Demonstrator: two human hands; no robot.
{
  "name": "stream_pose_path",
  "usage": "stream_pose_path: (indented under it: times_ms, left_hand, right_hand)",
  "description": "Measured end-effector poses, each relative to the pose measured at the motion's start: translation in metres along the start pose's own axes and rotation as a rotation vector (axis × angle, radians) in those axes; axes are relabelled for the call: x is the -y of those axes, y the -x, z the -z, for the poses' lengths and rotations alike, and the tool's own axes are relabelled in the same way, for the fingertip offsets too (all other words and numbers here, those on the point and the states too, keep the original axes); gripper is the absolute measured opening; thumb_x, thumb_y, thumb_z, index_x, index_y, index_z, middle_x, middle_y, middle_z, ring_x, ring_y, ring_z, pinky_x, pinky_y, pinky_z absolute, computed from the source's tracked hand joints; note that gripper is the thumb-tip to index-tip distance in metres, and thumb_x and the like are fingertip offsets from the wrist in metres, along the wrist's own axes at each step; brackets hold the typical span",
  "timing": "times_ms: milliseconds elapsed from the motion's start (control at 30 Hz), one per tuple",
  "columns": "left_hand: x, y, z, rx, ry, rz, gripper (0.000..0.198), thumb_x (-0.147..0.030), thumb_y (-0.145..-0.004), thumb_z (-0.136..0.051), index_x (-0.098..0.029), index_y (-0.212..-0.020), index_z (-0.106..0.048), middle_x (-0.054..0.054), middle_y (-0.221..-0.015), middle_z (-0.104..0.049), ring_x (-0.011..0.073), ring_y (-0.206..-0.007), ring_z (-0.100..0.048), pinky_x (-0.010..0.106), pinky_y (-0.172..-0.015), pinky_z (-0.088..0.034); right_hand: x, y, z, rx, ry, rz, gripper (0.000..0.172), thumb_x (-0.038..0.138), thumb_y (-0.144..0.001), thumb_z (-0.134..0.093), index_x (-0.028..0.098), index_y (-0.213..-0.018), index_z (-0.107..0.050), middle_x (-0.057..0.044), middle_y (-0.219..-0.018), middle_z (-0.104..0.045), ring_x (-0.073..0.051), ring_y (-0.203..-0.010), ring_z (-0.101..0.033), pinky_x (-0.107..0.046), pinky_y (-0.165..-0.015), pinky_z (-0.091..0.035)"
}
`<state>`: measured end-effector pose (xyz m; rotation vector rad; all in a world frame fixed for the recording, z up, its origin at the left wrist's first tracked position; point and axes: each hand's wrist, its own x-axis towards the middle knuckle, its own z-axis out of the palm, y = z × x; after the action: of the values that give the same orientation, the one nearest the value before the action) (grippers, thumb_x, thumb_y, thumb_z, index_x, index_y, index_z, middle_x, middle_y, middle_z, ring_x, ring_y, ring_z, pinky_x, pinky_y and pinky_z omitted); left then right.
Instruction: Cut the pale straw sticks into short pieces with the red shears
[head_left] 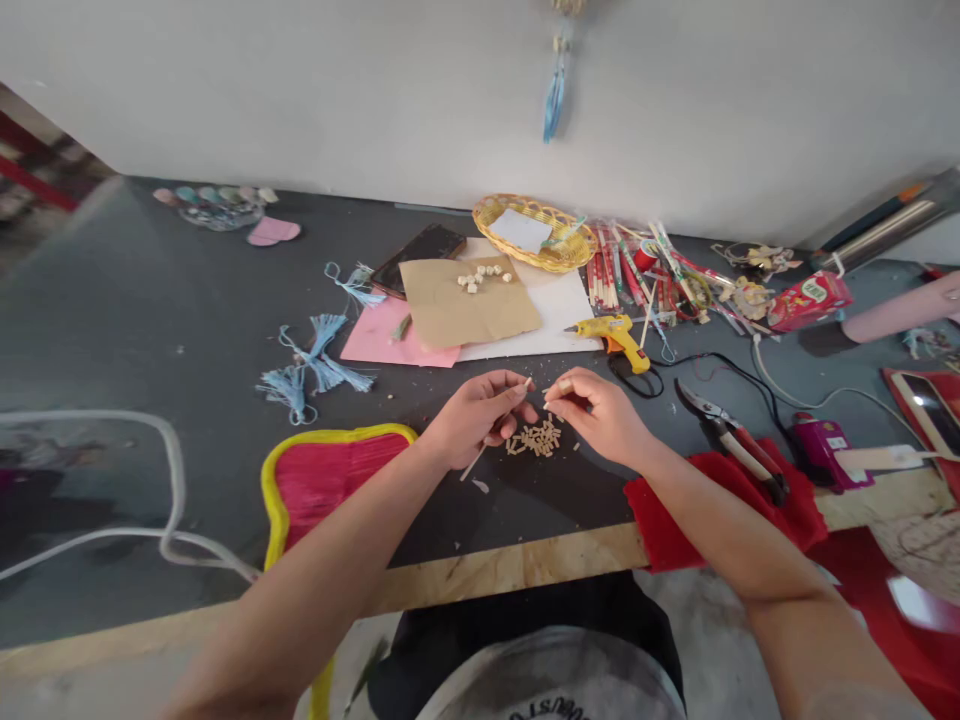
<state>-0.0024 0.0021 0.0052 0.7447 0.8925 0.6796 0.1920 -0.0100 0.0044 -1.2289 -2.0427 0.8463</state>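
My left hand (pixel 480 415) is closed around a thin pale stick (pixel 472 464), whose lower end sticks out below the palm and whose tip shows at the thumb. Close by on the right, my right hand (pixel 600 415) pinches with thumb and forefinger; a tiny pale piece shows at its fingertips, too small to name. The two hands are a small gap apart. Just below and between them, a pile of short tan pieces (pixel 536 438) lies on the dark table (pixel 517 505). Beyond the hands, small whitish beads (pixel 487 273) sit on a brown paper sheet (pixel 469 315).
A yellow glue gun (pixel 619 338) lies behind my right hand. Pruning shears (pixel 731 435) rest partly on red cloth (pixel 697 500) at right. Blue tassels (pixel 319 360) lie left, a wicker basket (pixel 534 232) at the back, and a yellow-edged pink piece (pixel 330 475) under my left forearm.
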Motion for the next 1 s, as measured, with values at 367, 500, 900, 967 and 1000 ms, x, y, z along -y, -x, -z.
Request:
stream_pose_path:
  times_ms: [367, 500, 900, 967, 1000]
  left_hand:
    - [0.005, 0.008, -0.015, 0.111, -0.002, 0.108, 0.031, -0.040, -0.076, -0.072, -0.015, -0.081, -0.053, 0.001, -0.066, -0.068, 0.0030, -0.039, -0.044, 0.013, -0.031, -0.023]
    - [0.007, 0.008, -0.014, 0.122, -0.031, 0.100, 0.031, -0.040, -0.077, -0.071, -0.015, -0.081, -0.054, 0.002, -0.068, -0.068, 0.0036, -0.040, -0.046, 0.014, -0.032, -0.026]
    - [0.004, 0.011, -0.017, 0.112, -0.155, 0.061, 0.031, -0.042, -0.079, -0.067, -0.014, -0.078, -0.054, 0.003, -0.070, -0.066, 0.0037, -0.043, -0.046, 0.014, -0.034, -0.029]
    - [0.004, 0.012, -0.017, 0.120, -0.175, 0.058, 0.029, -0.042, -0.080, -0.065, -0.014, -0.078, -0.055, 0.003, -0.072, -0.067, 0.0036, -0.044, -0.047, 0.014, -0.035, -0.029]
    - [0.004, 0.012, -0.017, 0.127, -0.182, 0.058, 0.029, -0.041, -0.081, -0.065, -0.014, -0.079, -0.055, 0.003, -0.073, -0.067, 0.0037, -0.045, -0.047, 0.014, -0.036, -0.030]
  right_hand:
    - [-0.011, 0.015, -0.015, -0.171, -0.339, -0.030, 0.008, 0.030, -0.089, -0.059, 0.022, -0.087, -0.060, -0.003, -0.091, -0.059, -0.014, -0.083, -0.059, -0.026, -0.072, -0.049]
    - [-0.011, 0.018, -0.017, -0.175, -0.358, -0.050, 0.009, 0.030, -0.089, -0.059, 0.022, -0.087, -0.060, -0.002, -0.090, -0.059, -0.013, -0.082, -0.059, -0.025, -0.073, -0.049]
    - [-0.008, 0.020, -0.016, -0.151, -0.393, -0.063, 0.012, 0.033, -0.089, -0.059, 0.021, -0.086, -0.059, -0.002, -0.084, -0.061, -0.013, -0.076, -0.059, -0.025, -0.069, -0.049]
    - [-0.009, 0.021, -0.016, -0.147, -0.386, -0.066, 0.013, 0.033, -0.089, -0.060, 0.021, -0.085, -0.059, -0.002, -0.084, -0.062, -0.013, -0.075, -0.059, -0.025, -0.067, -0.049]
    - [-0.009, 0.021, -0.015, -0.148, -0.386, -0.071, 0.012, 0.033, -0.088, -0.061, 0.021, -0.086, -0.060, -0.001, -0.084, -0.062, -0.012, -0.074, -0.060, -0.024, -0.066, -0.049]
